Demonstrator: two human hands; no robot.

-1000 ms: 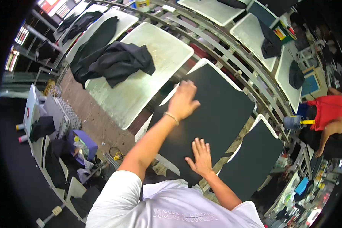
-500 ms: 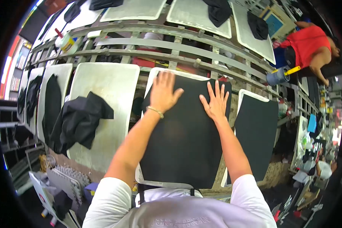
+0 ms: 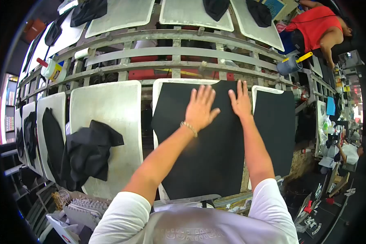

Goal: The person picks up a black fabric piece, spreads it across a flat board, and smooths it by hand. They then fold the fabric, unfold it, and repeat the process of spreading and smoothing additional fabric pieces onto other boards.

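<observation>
A black fabric panel (image 3: 203, 158) lies flat over a white-rimmed board (image 3: 160, 81) in front of me. My left hand (image 3: 201, 109) rests palm down on the fabric's upper middle, fingers spread, a bracelet at its wrist. Near the panel's upper right edge lies my right hand (image 3: 240, 101), its fingers stretched out, two of them close together. Neither hand holds anything. Another black panel (image 3: 273, 130) covers the narrower board on the right. On the pale board (image 3: 110, 97) to the left sits a crumpled black cloth (image 3: 89, 150).
Metal rails (image 3: 150, 53) run behind the boards, with a white bottle (image 3: 54, 71) at left and a blue-grey container (image 3: 289, 65) with a yellow handle at right. More boards with black cloths stand beyond. A person in red (image 3: 315, 26) is at upper right; another person (image 3: 349, 153) is farther right.
My left hand has slid right across the fabric, away from its upper left corner. My right hand has moved slightly right, its fingers closer together. The view has shifted.
</observation>
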